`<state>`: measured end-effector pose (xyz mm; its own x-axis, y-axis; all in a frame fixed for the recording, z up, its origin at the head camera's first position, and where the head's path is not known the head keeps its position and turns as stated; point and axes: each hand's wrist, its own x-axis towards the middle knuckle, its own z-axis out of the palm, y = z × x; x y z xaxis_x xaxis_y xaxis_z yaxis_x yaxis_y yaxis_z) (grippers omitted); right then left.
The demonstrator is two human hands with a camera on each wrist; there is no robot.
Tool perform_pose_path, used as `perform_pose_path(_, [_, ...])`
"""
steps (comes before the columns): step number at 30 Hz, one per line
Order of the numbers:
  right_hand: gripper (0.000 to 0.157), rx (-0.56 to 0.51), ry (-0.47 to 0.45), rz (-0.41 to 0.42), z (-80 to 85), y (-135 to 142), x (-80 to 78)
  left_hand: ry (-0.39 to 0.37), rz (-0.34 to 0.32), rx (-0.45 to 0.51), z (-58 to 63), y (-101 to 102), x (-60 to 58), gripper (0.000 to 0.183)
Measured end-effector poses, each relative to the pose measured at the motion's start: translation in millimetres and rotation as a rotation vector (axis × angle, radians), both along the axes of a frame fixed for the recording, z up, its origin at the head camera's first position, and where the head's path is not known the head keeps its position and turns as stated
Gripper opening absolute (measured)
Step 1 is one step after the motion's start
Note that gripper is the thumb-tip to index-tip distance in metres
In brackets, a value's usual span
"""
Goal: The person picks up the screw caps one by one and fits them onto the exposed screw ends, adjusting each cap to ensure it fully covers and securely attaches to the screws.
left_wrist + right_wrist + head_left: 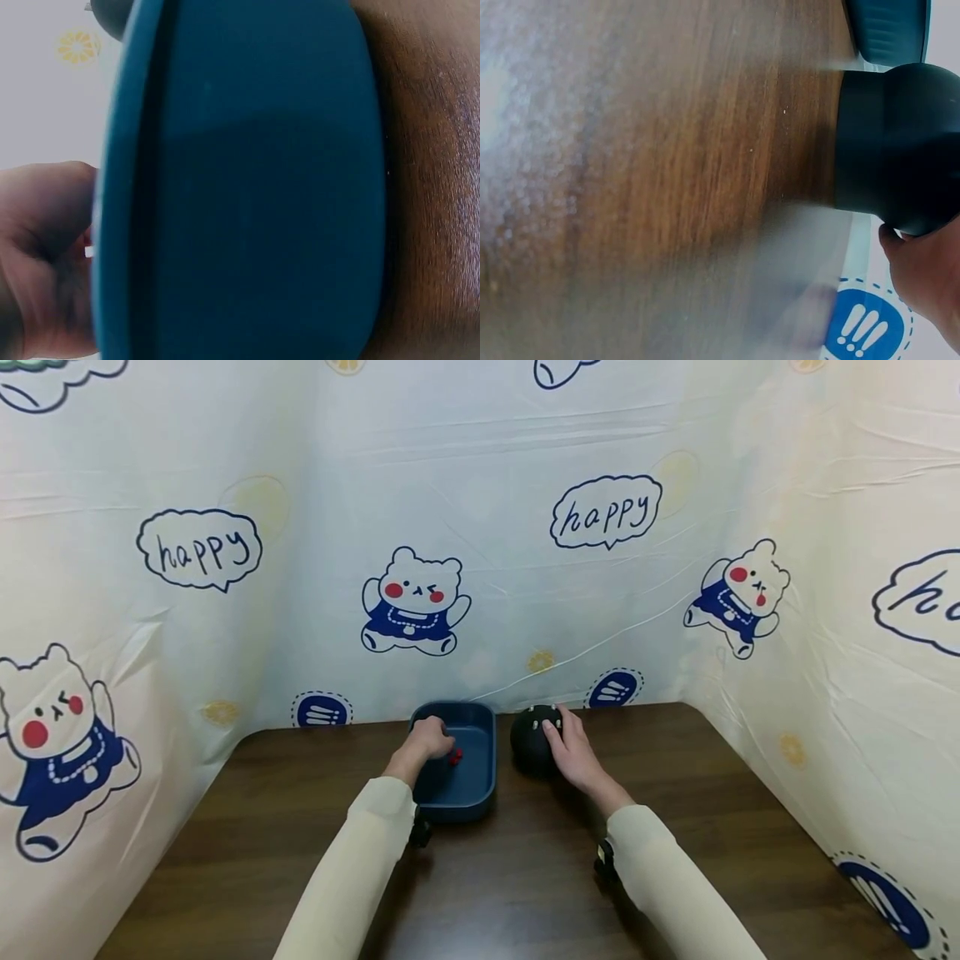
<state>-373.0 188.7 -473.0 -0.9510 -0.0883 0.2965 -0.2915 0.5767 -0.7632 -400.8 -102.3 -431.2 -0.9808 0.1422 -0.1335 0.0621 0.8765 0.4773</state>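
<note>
My left hand (431,739) is over the left side of a deep blue rectangular tray (457,810), fingers curled. Between its thumb and fingers shows a bit of a small red and white piece (88,246), largely hidden. A few small red pieces (456,757) lie on the tray's floor near that hand. My right hand (576,756) grips the right side of a black rounded object (531,747), its thumb on top. Several small white bits dot the object's top. In the right wrist view, its flat base (860,142) stands on the table.
The brown wood table (495,893) has rounded far corners. A pale curtain (495,527) printed with bears and "happy" bubbles hangs close behind the tray and black object, and along both sides. A narrow gap separates the tray from the black object.
</note>
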Motion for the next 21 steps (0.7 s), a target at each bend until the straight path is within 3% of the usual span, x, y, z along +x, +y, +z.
perform_pose_path(8, [0.064, 0.011, -0.011, 0.006, -1.1, 1, 0.5, 0.012, 0.059, -0.004, -13.5, 3, -6.3, 0.027])
perform_pose_path(21, [0.061, 0.055, 0.011, -0.006, -1.8, 1, -1.3, 0.049, 0.117, 0.064, -25.7, 5, -9.1, 0.007])
